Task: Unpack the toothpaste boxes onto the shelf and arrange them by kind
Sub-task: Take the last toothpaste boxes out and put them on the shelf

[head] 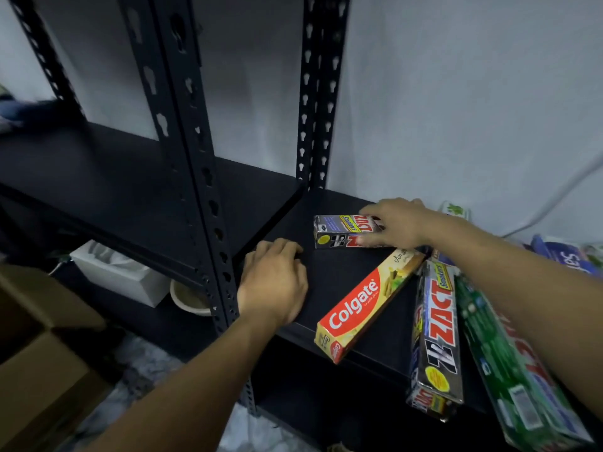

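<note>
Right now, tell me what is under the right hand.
A Zact box, which the right hand grips, on the shelf. Its right end is hidden by the hand.

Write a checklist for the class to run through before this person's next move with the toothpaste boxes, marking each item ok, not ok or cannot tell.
1. Grip of the right hand on the ZACT Smokers box: ok, fingers curl round its right end.
2. Is the left hand free: ok, it rests on the shelf, holding nothing.
3. Kinds grouped: not ok, the second ZACT Smokers box lies apart, beyond the Colgate box.
4. Boxes fully on the shelf: not ok, both of those overhang the front edge.
5. Is the cardboard carton emptied: cannot tell, its inside is dark.
</note>
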